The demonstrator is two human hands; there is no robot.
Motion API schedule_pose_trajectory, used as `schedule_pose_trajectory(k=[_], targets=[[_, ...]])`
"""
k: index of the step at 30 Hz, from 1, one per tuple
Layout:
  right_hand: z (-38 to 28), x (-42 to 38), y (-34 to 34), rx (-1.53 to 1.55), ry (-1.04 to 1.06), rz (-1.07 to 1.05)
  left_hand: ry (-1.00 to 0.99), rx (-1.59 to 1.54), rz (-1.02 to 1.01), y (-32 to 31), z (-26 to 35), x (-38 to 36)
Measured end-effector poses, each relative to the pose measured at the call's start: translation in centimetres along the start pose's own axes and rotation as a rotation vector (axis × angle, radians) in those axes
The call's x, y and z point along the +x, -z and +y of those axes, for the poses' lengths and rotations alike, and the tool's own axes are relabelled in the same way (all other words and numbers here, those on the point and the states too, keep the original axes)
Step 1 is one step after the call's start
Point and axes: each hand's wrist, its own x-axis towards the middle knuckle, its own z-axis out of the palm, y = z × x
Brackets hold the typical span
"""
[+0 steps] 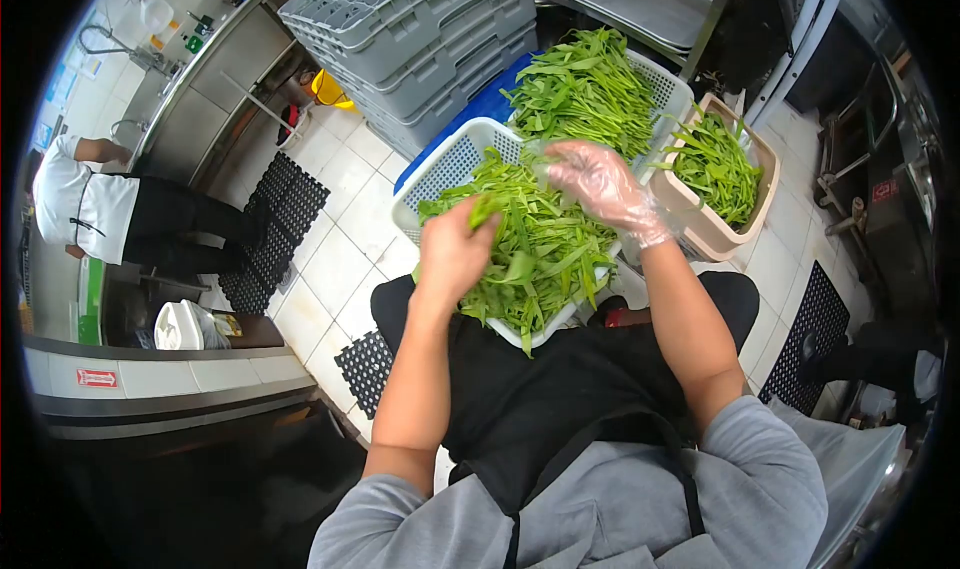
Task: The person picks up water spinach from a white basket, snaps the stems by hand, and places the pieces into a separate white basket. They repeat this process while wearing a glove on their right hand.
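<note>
Close in front of me is a pale plastic basket (404, 201) heaped with leafy green stalks (545, 249) that look like water spinach. Over its left side, my bare left hand (455, 251) is closed, with a piece of leafy green (484, 211) sticking out of its fingers. My right hand (598, 184) wears a clear plastic glove and hovers over the heap's far right part. Its fingers are curled together; what lies between them is blurred. Behind stands a second pale basket (672, 91) of longer, tidier stalks (585, 94). A beige tub (768, 169) to the right holds more greens (715, 174).
Grey dish racks (400, 44) are stacked at the back beside a blue edge (465, 129). A person (90, 194) works at a steel sink counter on the left. Black rubber mats (275, 219) lie on the white tiles. Another person's dark leg (865, 359) shows at right.
</note>
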Motion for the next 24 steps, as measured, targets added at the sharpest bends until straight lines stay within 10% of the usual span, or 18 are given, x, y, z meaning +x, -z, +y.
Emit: schedule_pose_trajectory(k=[4,12,24], targets=[[3.1,3.7,-1.4,-0.267,-0.071,0.056,-0.005,-0.267,0.228,2.4,-4.5,-2.2],[11.2,9.7,-7.1,-1.055,-0.098,-0.513,0.064,-0.894,0.237,6.6,-4.0,-6.6],[3.7,9.6,-4.1,-0.919,0.207,-0.323,0.187,-0.742,0.247,6.1,-6.3,-7.2]])
